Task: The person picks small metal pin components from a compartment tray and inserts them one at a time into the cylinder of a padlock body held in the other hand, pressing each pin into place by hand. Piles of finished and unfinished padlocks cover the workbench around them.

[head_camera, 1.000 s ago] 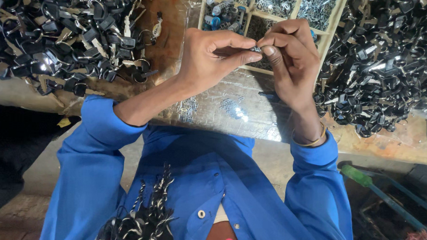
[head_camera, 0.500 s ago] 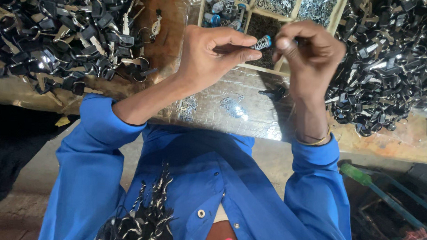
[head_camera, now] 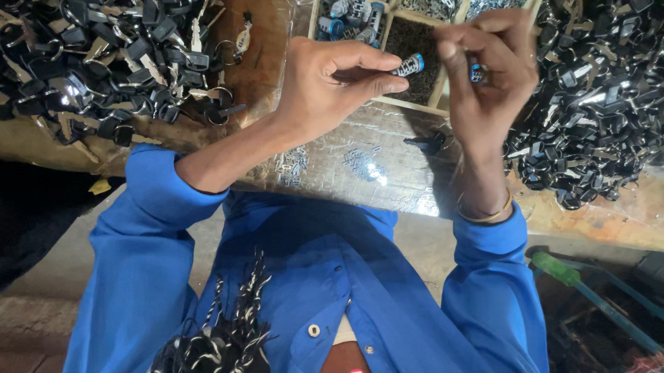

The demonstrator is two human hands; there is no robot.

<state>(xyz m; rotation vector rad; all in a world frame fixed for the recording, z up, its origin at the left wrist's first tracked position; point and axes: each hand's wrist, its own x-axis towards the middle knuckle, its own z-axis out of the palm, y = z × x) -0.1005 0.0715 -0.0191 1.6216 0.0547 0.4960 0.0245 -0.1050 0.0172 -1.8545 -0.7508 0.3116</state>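
My left hand (head_camera: pixel 334 80) pinches a small blue and silver cylindrical part (head_camera: pixel 407 65) between thumb and forefinger, held above the workbench. My right hand (head_camera: pixel 491 63) is raised just to the right of it, fingers curled around another small blue part (head_camera: pixel 476 72), a short gap between the two parts. Both sleeves are bright blue; a thin bangle (head_camera: pixel 485 212) circles my right wrist. Below the hands a wooden divided tray (head_camera: pixel 444 86) holds more blue and silver parts (head_camera: pixel 349 10) and small metal pieces.
Heaps of black and silver key-like metal pieces lie at the left (head_camera: pixel 94 46) and right (head_camera: pixel 607 93) of the bench. A shiny plastic sheet (head_camera: pixel 362 165) covers the bench front. A single black piece (head_camera: pixel 429 143) lies on it. A green-handled tool (head_camera: pixel 557 269) sits lower right.
The hands, joined around one small part a second ago, have drawn apart. My right hand lifted up and to the right, and each hand now holds a separate piece.
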